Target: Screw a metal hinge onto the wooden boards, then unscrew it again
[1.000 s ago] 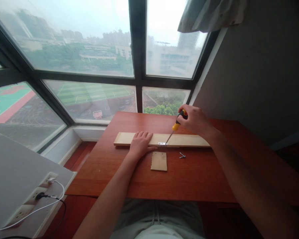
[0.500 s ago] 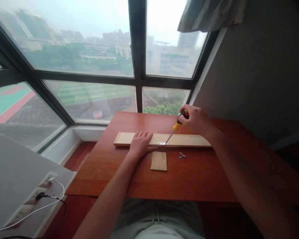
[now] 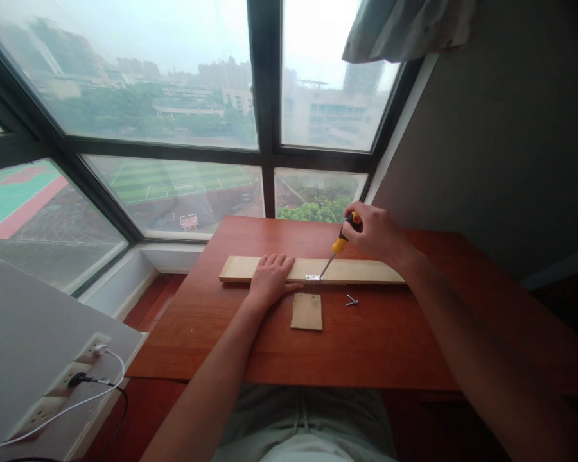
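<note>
A long pale wooden board point(image 3: 356, 269) lies across the reddish-brown table. My left hand point(image 3: 270, 277) rests flat on its left part, fingers stretched over the top and thumb out along the near edge. My right hand point(image 3: 378, 234) is closed around the yellow-and-black handle of a screwdriver point(image 3: 340, 242). The screwdriver leans, its tip down at a small silver metal hinge or plate point(image 3: 313, 278) on the board's near edge. Whether the tip sits in a screw is too small to tell. Close by lie a piece of brown cardboard point(image 3: 307, 312) and loose screws point(image 3: 351, 300).
The table point(image 3: 366, 346) stands before large windows point(image 3: 173, 192) with dark frames. A grey curtain point(image 3: 404, 32) hangs at upper right. At lower left, wall sockets point(image 3: 72, 378) hold a white and a black cable. My lap is under the table's near edge.
My right hand and the screwdriver handle have shifted slightly left, the tip staying by the metal piece. The left hand and the board look unmoved.
</note>
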The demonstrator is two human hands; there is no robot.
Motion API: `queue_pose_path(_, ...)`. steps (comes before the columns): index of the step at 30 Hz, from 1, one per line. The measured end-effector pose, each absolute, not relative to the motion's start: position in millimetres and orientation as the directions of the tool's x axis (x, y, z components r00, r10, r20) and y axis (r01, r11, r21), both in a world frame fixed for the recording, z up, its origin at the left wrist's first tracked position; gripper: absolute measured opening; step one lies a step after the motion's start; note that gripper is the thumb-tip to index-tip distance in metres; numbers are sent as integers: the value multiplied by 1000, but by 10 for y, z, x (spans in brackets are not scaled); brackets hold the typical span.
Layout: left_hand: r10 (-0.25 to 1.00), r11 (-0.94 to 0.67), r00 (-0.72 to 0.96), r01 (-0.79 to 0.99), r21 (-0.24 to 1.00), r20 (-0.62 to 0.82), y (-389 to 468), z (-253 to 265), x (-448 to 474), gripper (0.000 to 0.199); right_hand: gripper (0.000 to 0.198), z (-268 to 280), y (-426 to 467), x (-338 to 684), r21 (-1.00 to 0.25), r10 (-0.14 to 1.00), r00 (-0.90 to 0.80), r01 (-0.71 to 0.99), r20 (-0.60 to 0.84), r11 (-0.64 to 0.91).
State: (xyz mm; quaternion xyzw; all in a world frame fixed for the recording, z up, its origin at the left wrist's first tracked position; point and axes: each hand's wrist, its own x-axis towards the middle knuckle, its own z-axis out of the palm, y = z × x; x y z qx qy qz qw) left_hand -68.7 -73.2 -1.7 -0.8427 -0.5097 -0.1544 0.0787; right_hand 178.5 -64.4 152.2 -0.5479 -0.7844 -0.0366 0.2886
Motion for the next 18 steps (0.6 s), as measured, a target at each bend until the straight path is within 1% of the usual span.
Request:
queue_pose_path(9,842,-463,429,886,30,326,-737,-5,-686,69,18,1603,-794,1607,-269,785,-387,787,484,555)
queue_pose_path(18,845,-464,428,885,43,319,-737,2,-681,69,15,1604,-736,1580,-248,786,-366,809,498,533)
